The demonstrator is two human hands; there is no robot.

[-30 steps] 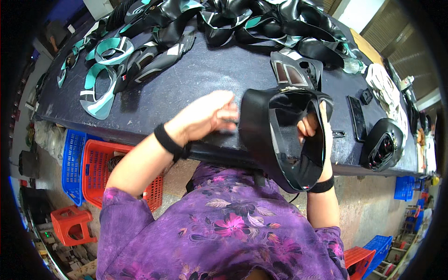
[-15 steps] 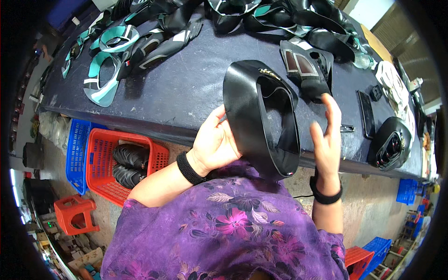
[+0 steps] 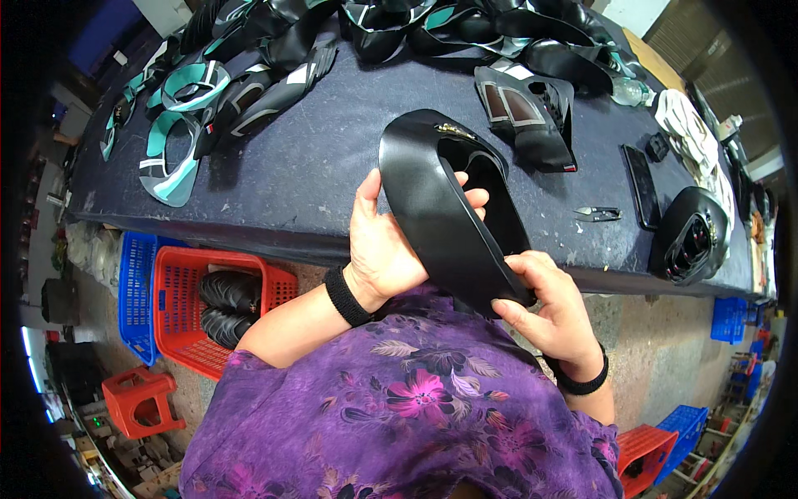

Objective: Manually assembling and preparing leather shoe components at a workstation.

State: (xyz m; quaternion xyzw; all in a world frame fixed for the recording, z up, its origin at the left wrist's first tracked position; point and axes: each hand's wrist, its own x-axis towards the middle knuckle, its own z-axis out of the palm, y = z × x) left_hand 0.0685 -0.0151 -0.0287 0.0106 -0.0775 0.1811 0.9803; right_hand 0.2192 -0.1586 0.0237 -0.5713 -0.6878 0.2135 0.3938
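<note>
A glossy black shoe upper (image 3: 432,212), with a small gold mark by its opening, is held tilted over the table's near edge. My left hand (image 3: 382,237) grips its left side, the palm underneath and fingertips showing through the opening. At the lower right end, my right hand (image 3: 544,303) pinches the rim between thumb and fingers. Just beyond, another black upper with brown panels (image 3: 528,108) lies on the table. A pair of thread snips (image 3: 598,214) rests right of the held upper.
More black and teal uppers (image 3: 179,158) are spread along the dark table's (image 3: 291,179) left and far sides. A phone (image 3: 640,187), white cord (image 3: 686,137) and nested black uppers (image 3: 690,237) lie at right. A red basket (image 3: 187,270) with black pieces and a red stool (image 3: 141,399) stand below left.
My right hand, raised and apart before, has come down and taken hold of the upper's lower end. My left fingers now show through the opening, and the upper has tilted and shifted slightly left.
</note>
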